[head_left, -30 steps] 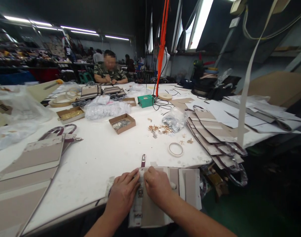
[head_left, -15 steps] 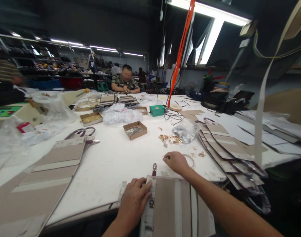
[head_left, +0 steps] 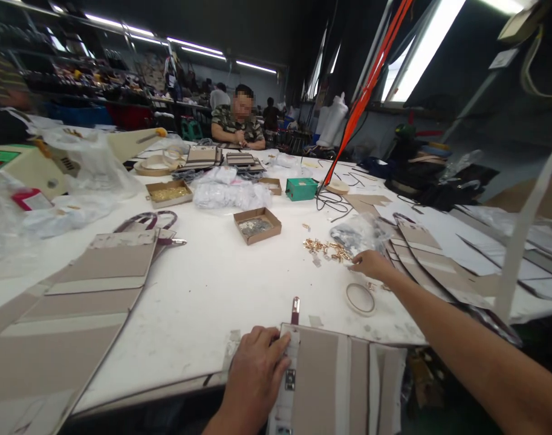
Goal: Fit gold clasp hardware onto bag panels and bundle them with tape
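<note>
My left hand (head_left: 260, 368) grips the upper left edge of a beige bag panel (head_left: 318, 380) with pale strips, at the table's front edge. A dark red strap tab with a metal end (head_left: 295, 309) sticks out beyond the panel's top. Beside my fingers, a small metal fastener (head_left: 289, 379) sits on the panel's pale border. My right hand (head_left: 370, 266) reaches to the right edge of a loose pile of gold metal fittings (head_left: 323, 248). Its fingers are pressed together, and whatever they hold is hidden. Behind it lies a clear plastic bag (head_left: 360, 232) of fittings.
A roll of tape (head_left: 360, 299) lies near my right forearm. Beige panels are stacked at left (head_left: 98, 278) and right (head_left: 421, 266). Farther back are a cardboard tray (head_left: 257, 226) of metal pieces and a green box (head_left: 301, 189). A person (head_left: 237, 124) sits across the table.
My right hand has moved right and away from me, from above the tape roll to the gold fittings. My left hand stays on the panel. The view has shifted slightly.
</note>
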{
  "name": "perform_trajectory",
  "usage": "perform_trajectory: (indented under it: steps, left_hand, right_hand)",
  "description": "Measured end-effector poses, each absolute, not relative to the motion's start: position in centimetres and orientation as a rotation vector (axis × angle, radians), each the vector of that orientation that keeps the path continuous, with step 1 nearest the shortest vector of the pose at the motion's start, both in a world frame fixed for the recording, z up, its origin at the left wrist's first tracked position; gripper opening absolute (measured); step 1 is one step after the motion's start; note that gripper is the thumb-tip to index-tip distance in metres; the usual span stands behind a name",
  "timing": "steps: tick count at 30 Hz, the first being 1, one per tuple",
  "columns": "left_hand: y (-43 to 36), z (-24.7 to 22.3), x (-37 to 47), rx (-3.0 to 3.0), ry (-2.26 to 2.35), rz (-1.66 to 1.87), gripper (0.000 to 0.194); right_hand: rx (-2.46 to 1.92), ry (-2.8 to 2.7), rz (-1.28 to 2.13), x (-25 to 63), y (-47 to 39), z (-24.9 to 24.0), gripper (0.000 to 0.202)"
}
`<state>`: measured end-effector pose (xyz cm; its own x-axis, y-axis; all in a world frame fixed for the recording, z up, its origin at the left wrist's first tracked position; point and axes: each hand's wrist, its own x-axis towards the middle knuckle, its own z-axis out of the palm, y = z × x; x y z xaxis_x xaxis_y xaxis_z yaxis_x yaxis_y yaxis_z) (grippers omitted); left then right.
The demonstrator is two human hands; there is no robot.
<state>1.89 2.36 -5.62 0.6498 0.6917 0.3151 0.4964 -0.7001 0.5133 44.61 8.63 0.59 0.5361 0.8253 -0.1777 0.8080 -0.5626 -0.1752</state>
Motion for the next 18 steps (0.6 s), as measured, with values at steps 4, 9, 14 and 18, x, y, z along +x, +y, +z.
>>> perform_trajectory:
  steps: [4, 9, 14, 18]
  left_hand:
    - [2.4, -5.7, 1.9, 2.502, 0.937, 0.714, 0.041]
    - [2.2, -5.1, 2.2, 2.483, 0.96, 0.691, 0.042]
    - [1.3, -4.8, 2.0, 2.421, 0.991, 0.683, 0.043]
    - [0.9, -5.0, 1.8, 2.395, 1.025, 0.665, 0.039]
  right_hand:
    - [-2.661, -1.366, 0.467, 45.9, 7.3, -1.0, 0.036]
    - [-2.667, -1.271, 0.441, 45.5, 7.2, -2.1, 0.041]
    - [-2.611, -1.298, 0.541, 45.1, 7.0, -2.0, 0.032]
    - [-2.588, -1.348, 0.499, 46.2, 7.6, -1.6, 0.015]
